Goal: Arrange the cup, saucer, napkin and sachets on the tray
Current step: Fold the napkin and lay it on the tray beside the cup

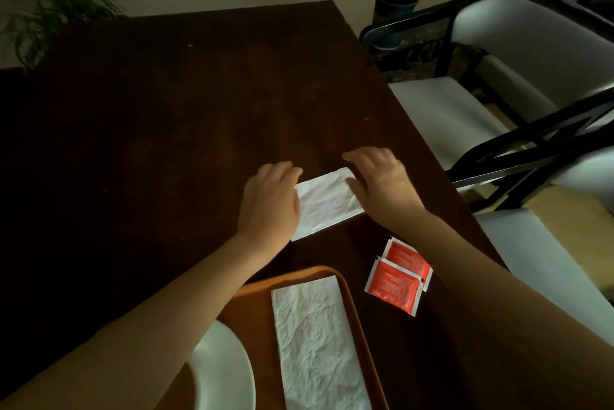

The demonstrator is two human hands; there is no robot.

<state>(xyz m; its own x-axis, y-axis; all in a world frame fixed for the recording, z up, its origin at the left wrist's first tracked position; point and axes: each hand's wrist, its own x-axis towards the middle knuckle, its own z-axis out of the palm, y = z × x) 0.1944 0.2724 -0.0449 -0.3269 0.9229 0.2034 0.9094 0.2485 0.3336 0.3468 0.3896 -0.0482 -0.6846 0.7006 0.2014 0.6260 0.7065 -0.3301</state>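
A folded white napkin (327,202) lies on the dark table beyond the tray. My left hand (270,200) presses on its left end and my right hand (382,185) on its right end, fingers curled over the far edge. Nearer to me, an orange tray (252,306) holds a second long white napkin (317,343) along its right side and a white saucer (226,373) at its left, partly under my left forearm. Two red sachets (397,278) overlap on the table, right of the tray. No cup is in view.
The dark wooden table (166,130) stretches away to the left and ahead. White-cushioned chairs with black frames (518,84) stand close along its right edge. Potted plants (397,1) sit on the floor beyond.
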